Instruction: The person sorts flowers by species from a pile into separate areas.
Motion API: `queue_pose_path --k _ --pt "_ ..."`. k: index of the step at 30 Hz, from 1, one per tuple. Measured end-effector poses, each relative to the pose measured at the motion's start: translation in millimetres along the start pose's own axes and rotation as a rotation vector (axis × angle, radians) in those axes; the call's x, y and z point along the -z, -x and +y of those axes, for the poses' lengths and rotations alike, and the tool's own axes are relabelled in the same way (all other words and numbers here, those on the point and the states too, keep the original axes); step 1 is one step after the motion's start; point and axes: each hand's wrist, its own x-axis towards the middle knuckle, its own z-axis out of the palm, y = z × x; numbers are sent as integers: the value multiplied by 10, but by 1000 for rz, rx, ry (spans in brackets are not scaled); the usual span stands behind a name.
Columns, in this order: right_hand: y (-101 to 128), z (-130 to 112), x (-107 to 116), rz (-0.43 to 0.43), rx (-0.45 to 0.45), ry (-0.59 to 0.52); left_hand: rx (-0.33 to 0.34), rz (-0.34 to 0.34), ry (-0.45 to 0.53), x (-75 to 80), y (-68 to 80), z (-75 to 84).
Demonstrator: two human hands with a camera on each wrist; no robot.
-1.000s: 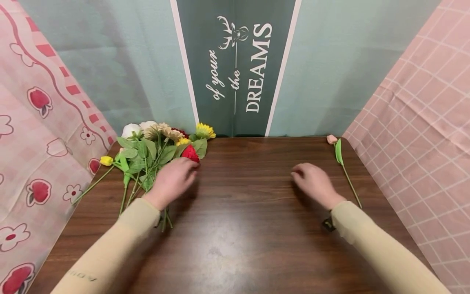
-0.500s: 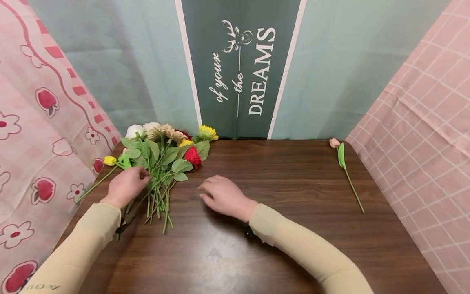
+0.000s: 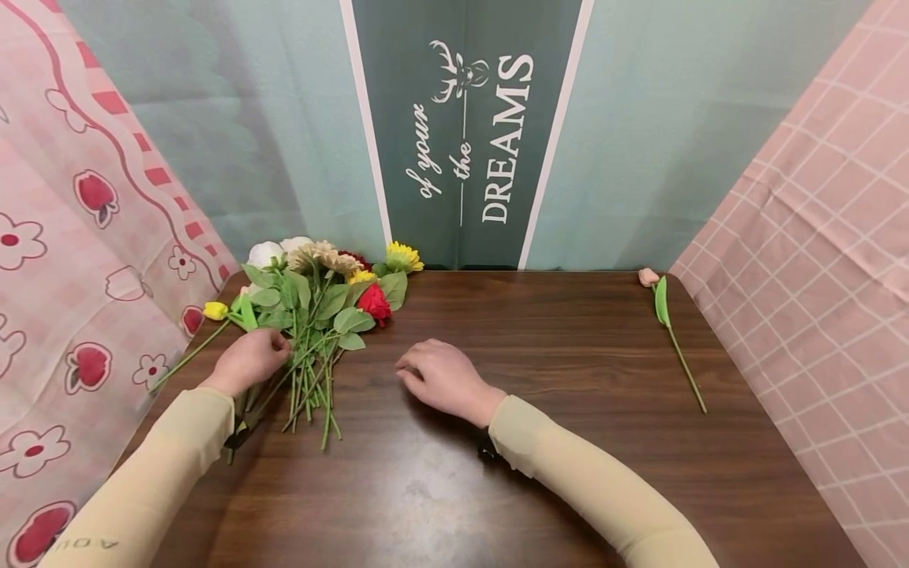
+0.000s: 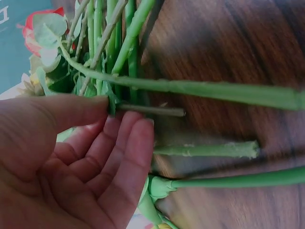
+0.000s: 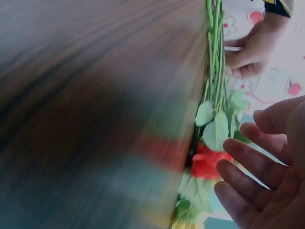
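Observation:
My left hand (image 3: 252, 359) is at the left side of a pile of artificial flowers. In the left wrist view its thumb and fingertips pinch a thin flower stem (image 4: 157, 110), whose bloom is hidden. Crossed green stems (image 3: 312, 386) point toward the front, under leaves (image 3: 353, 320). Blooms at the pile's far end include a red rose (image 3: 375, 304), a white flower (image 3: 265, 255) and a yellow flower (image 3: 403, 256). A yellow tulip (image 3: 215, 311) lies at the left edge. Holding nothing, my right hand (image 3: 449, 379) hovers right of the stems, fingers loosely bent.
A single pink tulip (image 3: 662, 304) lies toward the right edge of the brown wooden table (image 3: 540, 347). Behind it hangs a teal cloth (image 3: 611, 142) with white lettering. Pink patterned cloths border the left and right sides.
Over the second, my left hand shifts left and closer to the front, from beside the rose to the pile's left stems. My right hand moves left from the table's right side toward the pile.

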Motion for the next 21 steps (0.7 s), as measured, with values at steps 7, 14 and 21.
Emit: queue_pose_path --k 7,14,21 --pt "83 110 22 1 -43 -29 4 -72 113 66 -5 0" --pt "84 156 -15 -2 -86 -65 35 -156 300 164 70 46" --pt "61 307 42 67 -202 -235 -63 -86 298 204 138 499"
